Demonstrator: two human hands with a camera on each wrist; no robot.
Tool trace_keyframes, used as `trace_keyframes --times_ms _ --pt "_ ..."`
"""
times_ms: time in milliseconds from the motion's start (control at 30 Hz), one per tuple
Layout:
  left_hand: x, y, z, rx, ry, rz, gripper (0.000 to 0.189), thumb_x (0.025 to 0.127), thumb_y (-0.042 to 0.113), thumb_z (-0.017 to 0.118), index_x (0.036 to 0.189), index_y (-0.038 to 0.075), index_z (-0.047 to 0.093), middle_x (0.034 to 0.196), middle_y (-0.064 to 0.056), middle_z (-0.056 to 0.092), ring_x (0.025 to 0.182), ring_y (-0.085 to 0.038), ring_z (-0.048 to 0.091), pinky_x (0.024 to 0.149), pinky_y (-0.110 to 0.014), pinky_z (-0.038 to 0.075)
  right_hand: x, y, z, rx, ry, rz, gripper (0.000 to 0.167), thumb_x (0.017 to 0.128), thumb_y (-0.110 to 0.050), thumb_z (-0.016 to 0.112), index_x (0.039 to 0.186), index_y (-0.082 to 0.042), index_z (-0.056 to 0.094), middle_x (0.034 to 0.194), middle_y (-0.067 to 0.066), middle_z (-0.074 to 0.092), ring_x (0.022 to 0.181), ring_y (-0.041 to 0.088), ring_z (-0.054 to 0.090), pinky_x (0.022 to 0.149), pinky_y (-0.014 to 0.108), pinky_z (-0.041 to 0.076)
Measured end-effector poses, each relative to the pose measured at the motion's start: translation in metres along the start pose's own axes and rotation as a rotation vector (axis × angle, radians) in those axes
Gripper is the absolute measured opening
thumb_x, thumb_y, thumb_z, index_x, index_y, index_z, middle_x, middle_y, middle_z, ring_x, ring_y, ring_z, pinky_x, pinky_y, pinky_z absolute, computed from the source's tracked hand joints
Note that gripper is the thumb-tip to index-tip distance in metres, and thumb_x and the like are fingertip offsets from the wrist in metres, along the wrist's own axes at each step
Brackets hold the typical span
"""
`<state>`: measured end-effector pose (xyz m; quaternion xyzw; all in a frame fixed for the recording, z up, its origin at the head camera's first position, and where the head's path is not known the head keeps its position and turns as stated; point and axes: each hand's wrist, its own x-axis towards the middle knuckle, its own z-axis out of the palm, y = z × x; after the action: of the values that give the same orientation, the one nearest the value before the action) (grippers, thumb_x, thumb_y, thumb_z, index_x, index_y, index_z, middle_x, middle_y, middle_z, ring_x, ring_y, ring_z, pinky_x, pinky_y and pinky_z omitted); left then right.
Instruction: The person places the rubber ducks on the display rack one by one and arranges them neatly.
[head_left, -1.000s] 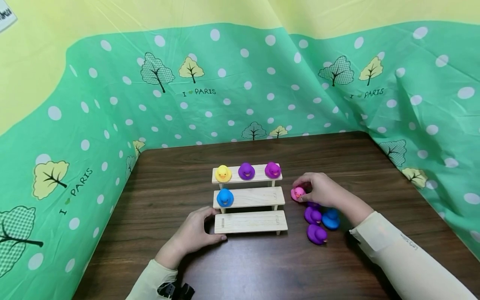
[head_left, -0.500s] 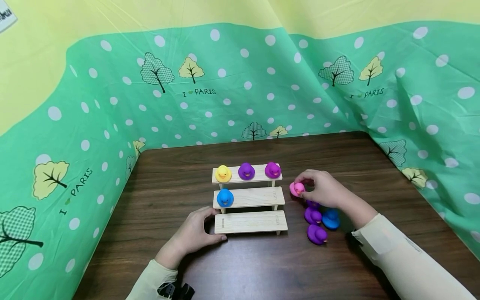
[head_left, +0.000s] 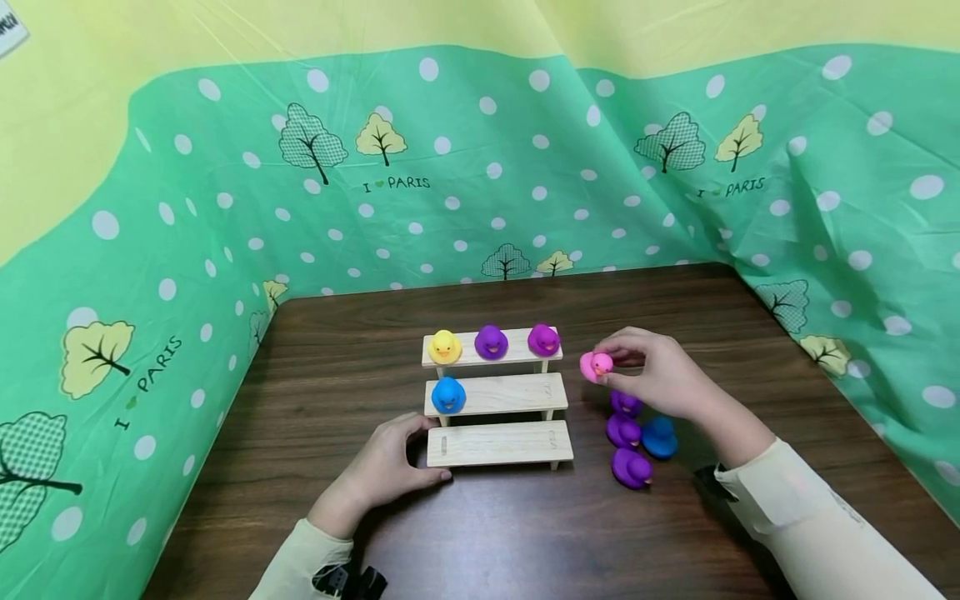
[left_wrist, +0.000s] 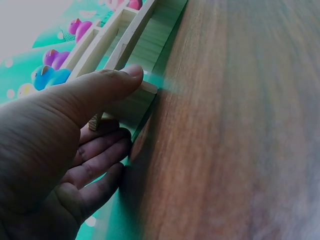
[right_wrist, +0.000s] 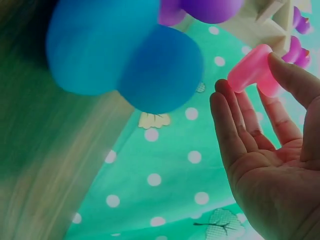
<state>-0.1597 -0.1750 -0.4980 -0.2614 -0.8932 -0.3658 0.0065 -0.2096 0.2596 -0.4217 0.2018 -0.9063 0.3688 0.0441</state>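
Note:
My right hand (head_left: 663, 375) pinches a pink rubber duck (head_left: 596, 367) between thumb and fingertips, to the right of a wooden three-step stand (head_left: 501, 444). In the right wrist view the pink duck (right_wrist: 252, 67) appears at the fingertips. My left hand (head_left: 382, 462) grips the left end of the stand's lowest step, thumb at its front edge. On the top step sit a yellow duck (head_left: 445, 347), a purple duck (head_left: 491, 342) and a magenta duck (head_left: 543, 340). A blue duck (head_left: 448, 395) sits at the left of the middle step. The bottom step is bare.
On the dark wooden table (head_left: 495, 533), right of the stand, lie three purple ducks, the nearest purple duck (head_left: 632, 468) in front, and another blue duck (head_left: 659, 437). A green dotted cloth (head_left: 465, 167) rises behind and along both sides of the table.
My right hand has lifted the pink duck up and away from the purple ducks, uncovering more of the rearmost one. The left hand keeps its grip on the stand.

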Motion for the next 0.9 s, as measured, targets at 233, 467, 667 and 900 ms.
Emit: trace_keyframes --times_ms 233,467,667,900 --pt "0.0 0.0 -0.001 -0.002 -0.003 -0.003 0.052 0.071 0.033 0.099 0.111 0.019 0.07 0.104 0.016 0.066 0.103 -0.008 0.064 0.097 -0.038 0.054 -0.004 -0.01 -0.005 -0.027 0.029 -0.034 0.034 0.086 -0.013 0.089 0.118 -0.017 0.076 0.114 -0.005 0.07 0.1 0.014 0.068 0.088 0.047 0.059" --pt "-0.001 0.0 -0.001 -0.004 0.001 -0.004 0.052 0.07 0.032 0.099 0.111 0.018 0.07 0.104 0.016 0.066 0.102 -0.008 0.064 0.096 -0.038 0.054 -0.008 -0.024 -0.01 -0.047 0.055 -0.089 0.039 0.084 -0.009 0.089 0.119 -0.017 0.075 0.117 -0.005 0.071 0.1 0.013 0.069 0.087 0.03 0.058" --pt "0.001 -0.001 0.001 -0.004 -0.004 0.011 0.052 0.072 0.034 0.098 0.112 0.017 0.07 0.106 0.015 0.066 0.103 -0.008 0.064 0.096 -0.038 0.055 -0.013 -0.037 -0.012 -0.081 0.059 -0.066 0.042 0.081 -0.007 0.09 0.117 -0.022 0.075 0.117 -0.01 0.071 0.104 0.013 0.068 0.089 0.04 0.059" --pt "0.0 0.0 0.0 -0.015 -0.005 0.005 0.053 0.071 0.032 0.099 0.113 0.017 0.07 0.107 0.013 0.066 0.104 -0.009 0.065 0.097 -0.038 0.055 -0.016 -0.051 -0.012 -0.071 0.037 -0.083 0.042 0.082 -0.008 0.09 0.118 -0.024 0.076 0.119 -0.011 0.071 0.106 0.013 0.069 0.089 0.051 0.058"
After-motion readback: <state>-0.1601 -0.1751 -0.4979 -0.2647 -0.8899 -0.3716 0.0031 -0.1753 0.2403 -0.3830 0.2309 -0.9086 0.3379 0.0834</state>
